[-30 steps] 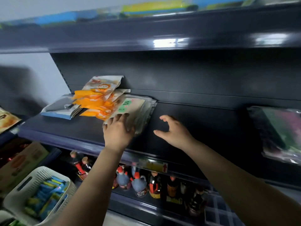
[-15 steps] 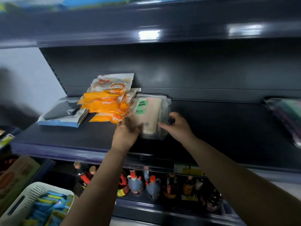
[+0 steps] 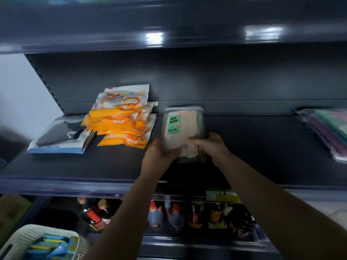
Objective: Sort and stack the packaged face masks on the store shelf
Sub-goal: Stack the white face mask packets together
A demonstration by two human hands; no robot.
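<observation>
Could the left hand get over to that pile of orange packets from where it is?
Probably yes, but not freely now. The orange packets lie just left of the left hand with bare shelf between, yet both hands grip the beige mask packs.

"FACE MASK" on clear mask pack (image 3: 183, 128)

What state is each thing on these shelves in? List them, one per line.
Clear mask packs: held in a bundle, tilted up off the shelf.
Left hand: grip on the bundle's lower left edge.
Right hand: grip on its lower right edge.
Orange packs: loose, uneven pile.
Black-and-white packs: lying flat, stacked.
Dark packs: stacked at far right, blurred.
Bottles: upright, capped, on the shelf below.
</observation>
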